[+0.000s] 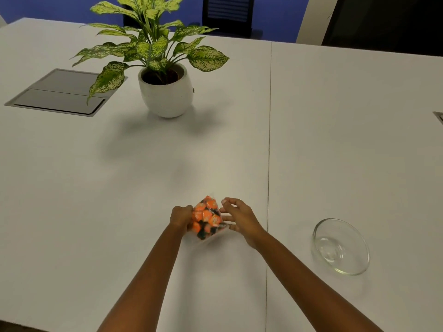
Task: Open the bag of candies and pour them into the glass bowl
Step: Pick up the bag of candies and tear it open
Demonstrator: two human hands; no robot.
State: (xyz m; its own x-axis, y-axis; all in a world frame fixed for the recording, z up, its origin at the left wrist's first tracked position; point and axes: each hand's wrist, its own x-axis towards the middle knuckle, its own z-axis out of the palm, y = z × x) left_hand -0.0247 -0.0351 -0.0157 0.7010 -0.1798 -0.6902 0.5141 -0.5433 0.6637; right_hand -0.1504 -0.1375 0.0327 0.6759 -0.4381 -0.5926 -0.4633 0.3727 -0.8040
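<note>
Hands: left hand (pixel 181 218) was curled closed around the left side of the bag of candies (pixel 206 218); right hand (pixel 236 218) sat at the bag's right side with fingers spread wide, the fingertips near or just touching the plastic. Which of the two, I cannot tell, as the frame is blurred there.
Bag: clear plastic, packed with orange and dark wrapped sweets, held between the two hands close above the desk (pixel 167 164) or resting on it; the blur hides any gap. It looked still sealed, with no candy outside it.
Long axis: the bag appeared to run away from the person, its narrower end pointing toward the far side of the desk.
Glass bowl: the glass bowl (pixel 341 246) stood empty on the desk, to the right of the hands and a little nearer the person, well apart from the bag.
Nearer hand: the right hand lay between bag and bowl, so the bowl was on its side.
Step in hand: likely finding a grip to tear or pull the bag open.
Next move: once open, the bag would have to travel rightward across the desk seam (pixel 269 164) before tipping.
Bystanders: a potted plant (pixel 165 68) and a grey floor-box lid (pixel 62 92) stood far off.
</note>
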